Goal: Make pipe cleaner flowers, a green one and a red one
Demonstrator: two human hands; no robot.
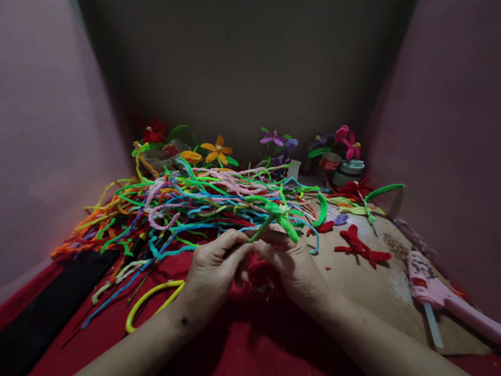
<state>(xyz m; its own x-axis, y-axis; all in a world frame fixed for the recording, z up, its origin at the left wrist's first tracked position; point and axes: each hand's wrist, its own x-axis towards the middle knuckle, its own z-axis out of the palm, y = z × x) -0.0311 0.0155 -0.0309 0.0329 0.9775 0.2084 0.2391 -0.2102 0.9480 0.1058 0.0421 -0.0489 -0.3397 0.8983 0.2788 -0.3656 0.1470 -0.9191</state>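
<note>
Green piece: a fuzzy green piece [278, 212] with bent, leaf-like arms and a thin stem, raised in front of the near edge of the pile, toward its right end.
Left hand: the left hand [216, 264] is closed, thumb and fingers pinching the lower end of the green stem.
Right hand: the right hand [299, 269] is closed in a pinch at the same stem, its fingertips beside those of the left.
Pile: a loose heap of fuzzy stems [227, 188] in green, pink, blue, orange and yellow, the landmark here.
Surface: covered in red cloth [231, 355], which shows in front of the pile.
Left of pile, near side: a black strip [37, 314] lying at a slant.
In front of pile: a yellow loop [133, 313], partly hidden by the left wrist.
Right of pile: a brown board [356, 290] bearing a red fuzzy cross-shaped piece [362, 249] and a pink glue gun [458, 303] with a pale stick [434, 325] at it.
Behind pile: an orange flower [217, 150], with a purple flower [274, 137] farther right.
Behind pile, right end: a pink flower [349, 144] above a lidded jar [348, 174].
</note>
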